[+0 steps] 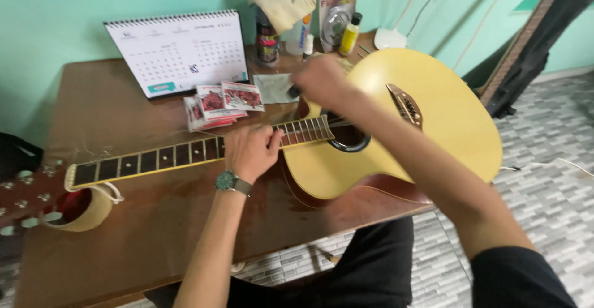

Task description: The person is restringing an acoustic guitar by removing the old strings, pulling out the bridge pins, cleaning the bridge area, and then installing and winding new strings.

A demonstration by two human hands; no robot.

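You worked over an acoustic guitar [445, 122] that lay face up across the right half of the brown wooden surface [136, 246], its pale yellow body hanging past the right edge and its neck [161, 158] running back toward the left edge, where the headstock [25, 196] sat propped on a roll of tape [86, 212]. Your left hand [250, 150], a green-faced watch [226, 180] at the wrist, was curled down over the fretboard just short of the sound hole [346, 136], its grip pressed onto the neck. Your right hand [322, 79] blurred above the upper bout near the far edge; its grip seemed to be pinching a small dark object, though you could not have told what from this view.

The guitar looked light for its bulk, hollow and stiff, with a glossy top likely to scratch or dent and thin strings easily kinked. The neck and the waist of the body looked the soundest places to take hold; the bridge [405, 105] and the overhanging lower bout did not.

Along the far edge stood a desk calendar [176, 51], packets of strings [216, 104], a folded cloth [275, 87], a yellow bottle [350, 34] and a spray can [267, 39].
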